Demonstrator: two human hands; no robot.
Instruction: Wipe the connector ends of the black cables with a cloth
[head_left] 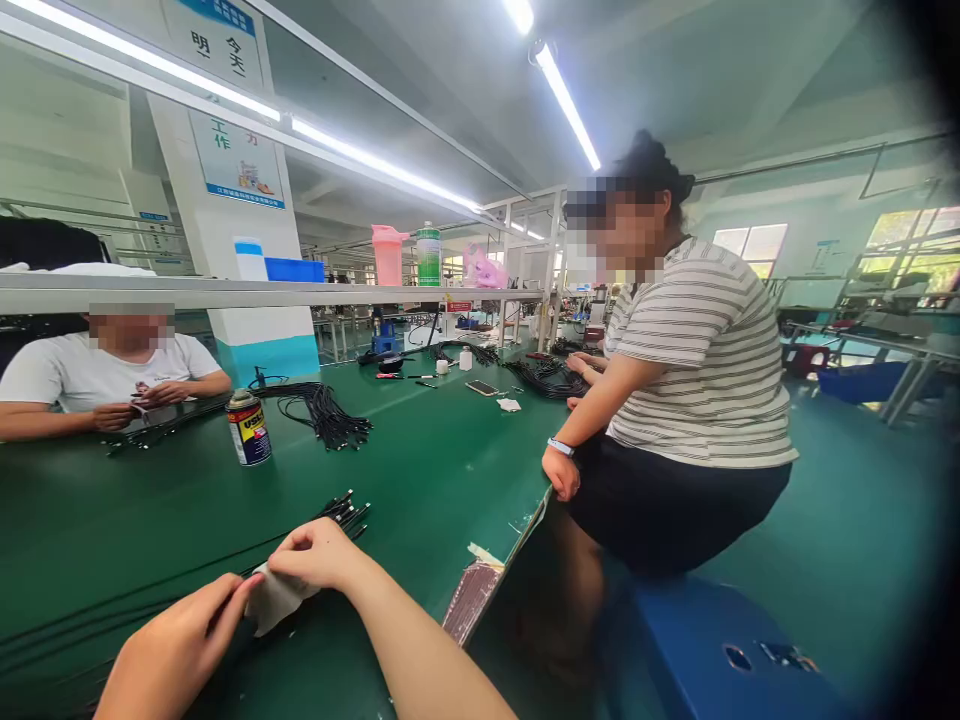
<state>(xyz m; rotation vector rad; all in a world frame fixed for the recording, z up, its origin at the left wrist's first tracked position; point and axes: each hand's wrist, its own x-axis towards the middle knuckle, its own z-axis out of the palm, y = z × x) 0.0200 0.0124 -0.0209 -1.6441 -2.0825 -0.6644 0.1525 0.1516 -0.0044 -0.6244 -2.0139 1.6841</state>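
My right hand [319,555] pinches a white cloth [281,602], its fingers folded over the cloth's upper edge. Close beside it, my left hand [180,645] is closed, thumb against forefinger, on what looks like a thin black cable at the cloth's left edge. The fingers hide the exact grip. Behind my hands lies a bundle of black cables [351,515] with small metal-looking tips. Long cable lengths [112,605] run from it towards the left across the green table [420,480].
A spray can [249,428] stands beyond my hands, near another cable bundle [330,415]. A phone [481,388] and small white bottles lie farther back. One person sits across at left; another sits at right, a hand [561,472] on the table edge. A blue stool [720,650] stands right.
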